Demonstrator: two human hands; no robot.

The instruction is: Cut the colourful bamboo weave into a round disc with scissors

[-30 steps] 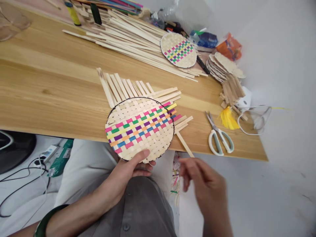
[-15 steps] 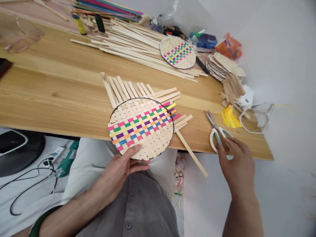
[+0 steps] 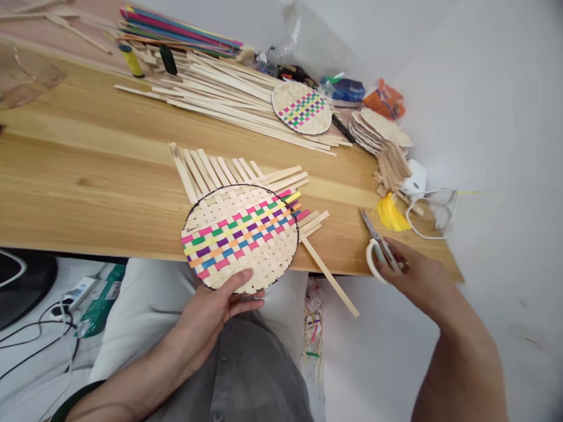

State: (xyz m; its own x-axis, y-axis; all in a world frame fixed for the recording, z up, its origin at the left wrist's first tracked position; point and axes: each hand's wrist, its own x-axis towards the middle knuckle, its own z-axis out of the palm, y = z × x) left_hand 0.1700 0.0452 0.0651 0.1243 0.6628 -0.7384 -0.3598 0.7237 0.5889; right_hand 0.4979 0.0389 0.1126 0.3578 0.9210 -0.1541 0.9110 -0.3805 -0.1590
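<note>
I've just brought my right hand (image 3: 416, 275) onto the scissors (image 3: 379, 246), its fingers closed around them, while my left hand (image 3: 204, 325), partly open, grips the round woven mat (image 3: 240, 237) at the edge of the wooden table (image 3: 88, 193).

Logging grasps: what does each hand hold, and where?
The left hand holds the round woven bamboo disc with coloured strips by its lower edge, thumb on top. The right hand grips the handles of the white-handled steel scissors.
</note>
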